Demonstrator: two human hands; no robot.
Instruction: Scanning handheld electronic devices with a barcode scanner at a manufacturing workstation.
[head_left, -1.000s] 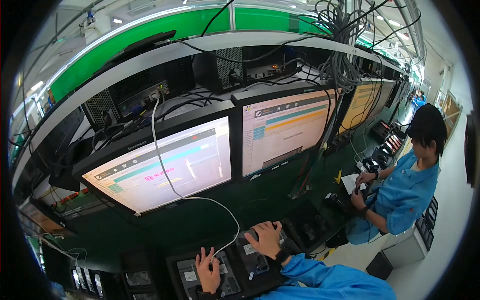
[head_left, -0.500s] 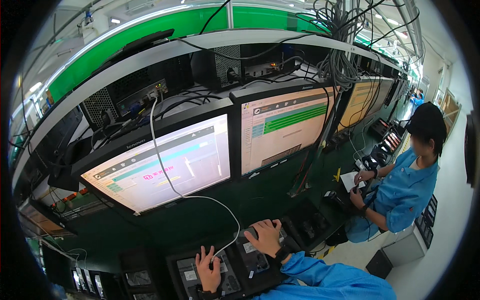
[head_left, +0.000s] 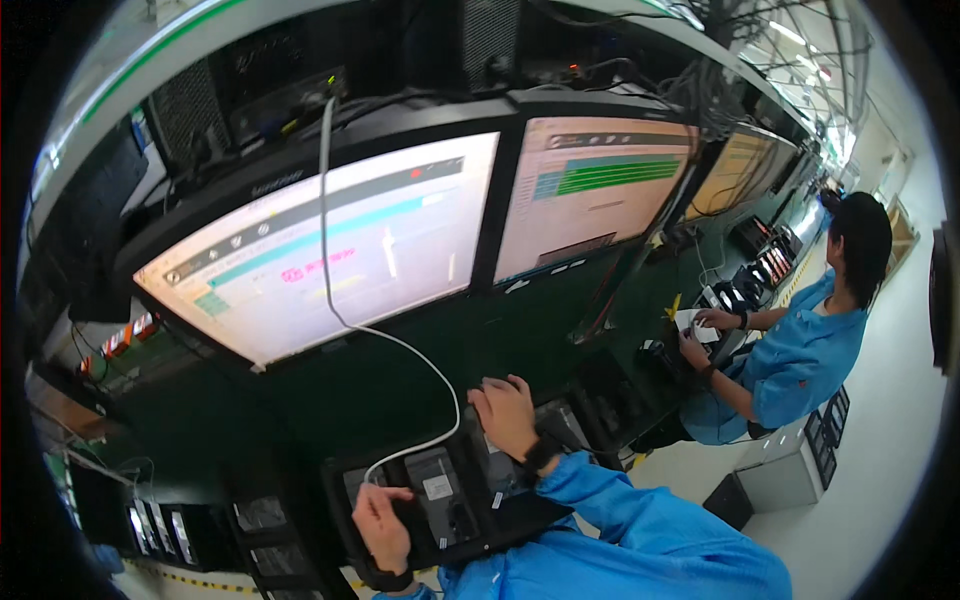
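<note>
My left hand (head_left: 382, 527) pinches the end of a white cable (head_left: 338, 310) at the upper part of the leftmost flat grey device in a black tray (head_left: 535, 518). The cable's plug is hidden by the fingers. Beside that hand lies another grey device (head_left: 437, 488) with a white label. My right hand (head_left: 508, 415), its fingers loosely bent and slightly apart, is over the far edge of the tray, near a third labelled device (head_left: 500, 462). What lies under its fingertips is too dark to make out.
A bright monitor (head_left: 400, 250) and a second monitor (head_left: 610, 210) stand behind the dark green bench (head_left: 430, 340). The cable crosses the bright screen. To the right, a person in a blue jacket (head_left: 815, 360) works at the bench. More black trays (head_left: 255, 490) are at lower left.
My left hand has moved left with the cable end, from the labelled device to the leftmost one. My right hand has shifted left and slightly up. The view has tilted.
</note>
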